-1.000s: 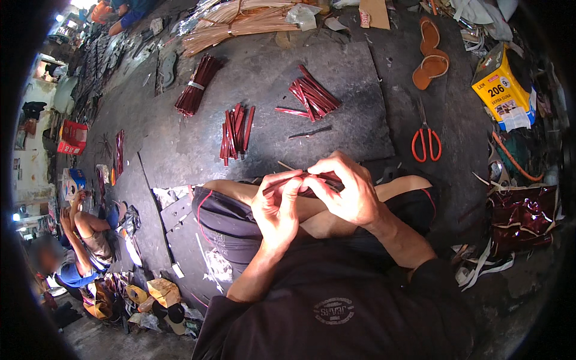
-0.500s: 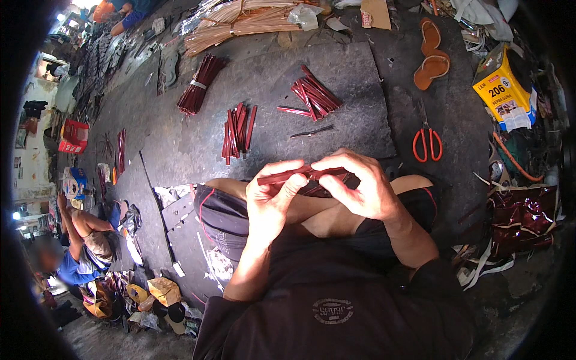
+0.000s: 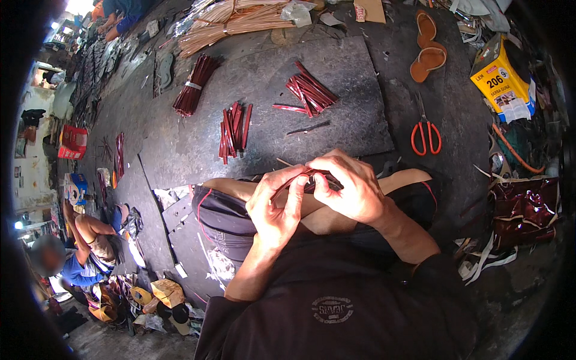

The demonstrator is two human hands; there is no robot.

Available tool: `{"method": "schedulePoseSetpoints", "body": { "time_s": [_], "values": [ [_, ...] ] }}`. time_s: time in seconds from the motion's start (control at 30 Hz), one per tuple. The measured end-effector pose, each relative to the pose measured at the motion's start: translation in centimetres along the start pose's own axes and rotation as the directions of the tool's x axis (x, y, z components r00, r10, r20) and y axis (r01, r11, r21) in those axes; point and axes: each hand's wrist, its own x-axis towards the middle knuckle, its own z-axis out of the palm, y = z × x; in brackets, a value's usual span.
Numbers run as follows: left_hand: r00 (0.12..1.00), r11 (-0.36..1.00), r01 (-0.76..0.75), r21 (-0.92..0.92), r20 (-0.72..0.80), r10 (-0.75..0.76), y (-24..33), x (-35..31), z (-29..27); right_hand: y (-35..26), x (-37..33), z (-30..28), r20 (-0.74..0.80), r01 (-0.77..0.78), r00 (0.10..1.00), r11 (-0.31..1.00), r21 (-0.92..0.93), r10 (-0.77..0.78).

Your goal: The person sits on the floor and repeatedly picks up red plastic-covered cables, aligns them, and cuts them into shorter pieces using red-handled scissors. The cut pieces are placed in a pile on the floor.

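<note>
Over my crossed legs, my left hand (image 3: 273, 210) and my right hand (image 3: 354, 189) meet at the fingertips. Both are closed on a glossy dark red strip (image 3: 309, 172), pinched between thumbs and fingers. The strip looks curved here, and much of it is hidden by the fingers. On the dark board (image 3: 360, 120) in front lie a banded bundle of dark red strips (image 3: 193, 90), a smaller loose pile of strips (image 3: 235, 132) and a larger loose pile (image 3: 312, 91). A thin dark sliver (image 3: 309, 127) lies nearer to my hands.
Red-handled scissors (image 3: 425, 137) and tan sandals (image 3: 429, 60) lie to the right. Beyond them stands a yellow container (image 3: 503, 84), with shiny dark red material (image 3: 522, 210) nearer me. Pale strips (image 3: 234, 27) lie at the far side. A person (image 3: 87, 249) sits at the left.
My hands have drawn closer together, and the strip, straighter before, now looks bent between them. The surroundings have shifted slightly in view; the piles look unchanged.
</note>
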Motion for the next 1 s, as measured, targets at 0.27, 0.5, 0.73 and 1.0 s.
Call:
{"method": "schedulePoseSetpoints", "body": {
  "time_s": [0.27,0.5,0.73,1.0],
  "values": [
    [0.993,1.0,0.015,0.006,0.121,-0.016,-0.4,0.3,-0.7,0.6,-0.2,-0.3,0.119,-0.096,0.989,0.992,0.08,0.086],
    [0.926,0.869,0.378,-0.321,0.114,-0.36,-0.8,0.5,-0.2,1.6,-0.1,-0.3,0.184,-0.234,0.961,0.96,0.152,0.205],
    [0.923,0.808,0.384,-0.447,0.159,-0.351,-1.9,1.1,-0.6,1.5,-0.2,0.8,0.071,-0.087,0.994,0.996,0.022,0.085],
    [0.853,0.758,0.519,-0.394,0.192,-0.484,-2.3,1.1,-1.5,0.5,0.6,0.0,-0.039,-0.058,0.998,0.998,-0.015,0.058]
  ]
}}
